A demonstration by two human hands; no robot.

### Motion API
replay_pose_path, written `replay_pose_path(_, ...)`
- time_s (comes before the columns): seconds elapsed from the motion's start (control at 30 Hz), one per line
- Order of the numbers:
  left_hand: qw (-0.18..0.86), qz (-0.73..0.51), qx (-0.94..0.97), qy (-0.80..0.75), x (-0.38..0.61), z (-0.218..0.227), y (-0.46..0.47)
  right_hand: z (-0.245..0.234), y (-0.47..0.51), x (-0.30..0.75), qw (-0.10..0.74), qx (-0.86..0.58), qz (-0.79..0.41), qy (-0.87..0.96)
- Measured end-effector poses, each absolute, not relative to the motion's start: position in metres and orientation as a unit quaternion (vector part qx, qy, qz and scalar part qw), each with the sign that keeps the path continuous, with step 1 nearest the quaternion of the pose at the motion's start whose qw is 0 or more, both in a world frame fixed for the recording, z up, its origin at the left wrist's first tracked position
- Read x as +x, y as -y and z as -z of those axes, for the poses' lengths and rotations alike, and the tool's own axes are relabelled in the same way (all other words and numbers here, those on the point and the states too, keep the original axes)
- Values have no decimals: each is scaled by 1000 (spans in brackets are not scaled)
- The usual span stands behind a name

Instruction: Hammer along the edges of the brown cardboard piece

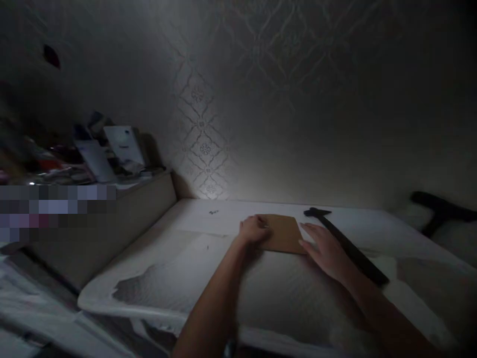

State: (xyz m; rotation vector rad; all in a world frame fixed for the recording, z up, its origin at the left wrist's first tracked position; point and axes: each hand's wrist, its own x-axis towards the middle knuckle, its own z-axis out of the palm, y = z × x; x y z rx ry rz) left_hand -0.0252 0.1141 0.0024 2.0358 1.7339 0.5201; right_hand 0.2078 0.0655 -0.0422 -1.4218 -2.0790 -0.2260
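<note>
A flat brown board [283, 234], wood or cardboard, lies on the white table in front of me. My left hand [254, 229] is closed at its left edge, with curled fingers over the board. A small light spot shows near those fingertips, too small to name. On the opposite side, my right hand [326, 248] has its fingers stretched out, with the fingertips at the board's right edge. Just beyond that hand lies a dark hammer [348, 244], its head pointing toward the wall. Several tiny dark pieces [213, 212], perhaps nails, lie to the left near the back.
The white table [156, 238] has a worn grey patch at its front left and meets a patterned wall [208, 149]. A cabinet [137, 214] on the left carries a white box [124, 144] and clutter. A dark T-shaped object [441, 210] stands at the far right.
</note>
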Motion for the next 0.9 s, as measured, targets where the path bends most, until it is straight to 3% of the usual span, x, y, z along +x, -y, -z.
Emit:
replay_pose_path(0.3, 171, -300, 617, -707, -22, 11, -120, 53, -69, 193, 299, -511, 19, 806)
replay_pose_path(0.5, 107, -267, 631, -721, -25, 10, -125, 52, -68, 192, 296, -510, 29, 807)
replay_pose_path(0.73, -51, -194, 652, -731, -80, 0, -146, 56, -70, 194, 290, -512, 36, 807)
replay_pose_path(0.9, -72, -143, 603, -782, -122, -10, -159, 57, -71, 193, 286, -513, 41, 809)
